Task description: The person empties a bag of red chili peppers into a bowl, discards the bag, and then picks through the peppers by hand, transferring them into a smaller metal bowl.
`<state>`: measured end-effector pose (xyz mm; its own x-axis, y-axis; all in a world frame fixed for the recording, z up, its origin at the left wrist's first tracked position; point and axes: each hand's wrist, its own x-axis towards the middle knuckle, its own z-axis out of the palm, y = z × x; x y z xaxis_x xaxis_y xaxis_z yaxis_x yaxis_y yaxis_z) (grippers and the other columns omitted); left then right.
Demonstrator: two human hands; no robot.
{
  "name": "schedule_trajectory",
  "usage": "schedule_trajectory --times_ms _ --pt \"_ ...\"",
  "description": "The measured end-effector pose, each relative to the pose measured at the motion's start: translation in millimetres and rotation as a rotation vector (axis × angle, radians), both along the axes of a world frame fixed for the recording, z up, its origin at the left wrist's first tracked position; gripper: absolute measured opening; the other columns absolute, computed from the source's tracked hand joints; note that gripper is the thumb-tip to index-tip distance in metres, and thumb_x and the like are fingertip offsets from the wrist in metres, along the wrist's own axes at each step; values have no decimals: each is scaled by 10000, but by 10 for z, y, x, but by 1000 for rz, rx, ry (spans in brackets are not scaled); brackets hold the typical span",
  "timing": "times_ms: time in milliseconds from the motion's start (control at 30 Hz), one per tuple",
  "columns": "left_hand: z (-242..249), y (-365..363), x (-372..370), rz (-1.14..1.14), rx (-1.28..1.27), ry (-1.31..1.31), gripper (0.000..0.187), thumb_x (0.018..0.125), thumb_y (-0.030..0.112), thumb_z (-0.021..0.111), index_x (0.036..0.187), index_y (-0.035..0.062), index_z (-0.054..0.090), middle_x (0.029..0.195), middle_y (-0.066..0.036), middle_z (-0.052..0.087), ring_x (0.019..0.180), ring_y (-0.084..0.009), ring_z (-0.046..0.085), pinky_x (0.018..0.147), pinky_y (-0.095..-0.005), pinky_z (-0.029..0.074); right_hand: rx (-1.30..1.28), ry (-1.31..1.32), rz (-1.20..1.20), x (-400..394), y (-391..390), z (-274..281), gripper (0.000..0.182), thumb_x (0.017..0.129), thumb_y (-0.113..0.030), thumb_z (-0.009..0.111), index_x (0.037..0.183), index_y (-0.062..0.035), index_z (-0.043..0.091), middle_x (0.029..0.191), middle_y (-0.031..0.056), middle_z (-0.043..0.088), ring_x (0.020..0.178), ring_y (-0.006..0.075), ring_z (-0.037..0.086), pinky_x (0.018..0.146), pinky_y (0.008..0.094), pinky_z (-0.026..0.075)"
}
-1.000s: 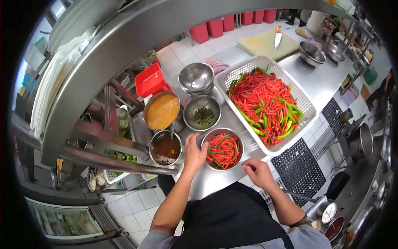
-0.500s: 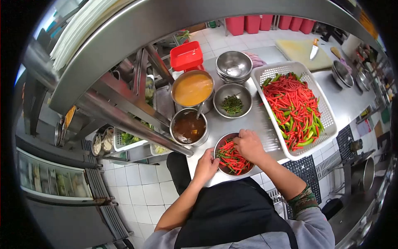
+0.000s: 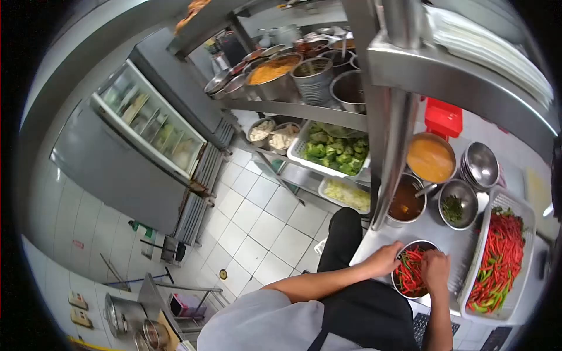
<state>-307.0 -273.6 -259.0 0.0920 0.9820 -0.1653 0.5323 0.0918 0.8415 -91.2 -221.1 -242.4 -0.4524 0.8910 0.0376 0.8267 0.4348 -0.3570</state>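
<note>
A metal bowl (image 3: 414,291) full of red chilies (image 3: 411,270) sits at the near edge of the steel counter (image 3: 370,243). My left hand (image 3: 383,260) touches the bowl's left rim, its fingers closed against it. Over the bowl's right side is my right hand (image 3: 435,270), fingers bent down among the chilies; what they hold is hidden. Just behind stands a bowl with green stems (image 3: 452,209). To the right, a white perforated basket (image 3: 468,279) holds many red and green chilies (image 3: 500,254).
Behind the bowl stand a pot of brown liquid (image 3: 405,205), a pot of orange liquid (image 3: 431,159) and stacked bowls (image 3: 482,165). A steel post (image 3: 393,158) rises at the counter's left. Shelves beyond hold broccoli (image 3: 336,151). A fridge (image 3: 152,126) is at far left.
The view has swung left, so counter, bowls and basket appear farther right. Shelves and fridge show more. Both hands remain at the chili bowl.
</note>
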Motion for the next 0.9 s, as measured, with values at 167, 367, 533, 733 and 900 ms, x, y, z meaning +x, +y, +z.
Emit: schedule_trajectory --times_ms 167,367,533,733,900 --pt "413 -69 54 -58 403 226 531 851 133 674 1325 -13 485 1300 -198 473 1188 -382 510 985 -418 454 65 101 62 2 -92 427 122 758 -59 646 880 -62 647 855 135 609 882 331 588 787 463 404" --pt "379 104 283 -299 266 145 182 896 136 607 1006 -8 621 996 -193 640 981 -386 625 845 -467 500 95 221 135 -77 -172 823 137 705 5 679 829 -28 630 816 158 579 846 351 535 777 446 406" --pt "332 17 340 -233 214 78 178 906 171 590 900 0 637 860 -213 659 898 -405 640 801 -493 500 7 277 31 37 -275 663 121 711 -5 710 801 -23 631 820 160 574 832 356 537 764 443 413" --pt "39 -7 413 -124 99 88 181 897 170 578 883 24 684 844 -220 667 812 -410 652 746 -495 515 242 360 -24 -148 -370 281 141 677 -36 739 720 -56 607 746 137 560 770 352 547 713 456 393" --pt "410 -17 295 -86 -55 -26 241 960 192 563 941 -16 685 793 -188 701 726 -268 714 684 -377 552 350 334 -119 -267 -441 362 109 733 -42 692 762 -87 597 769 97 535 795 306 535 712 425 368"
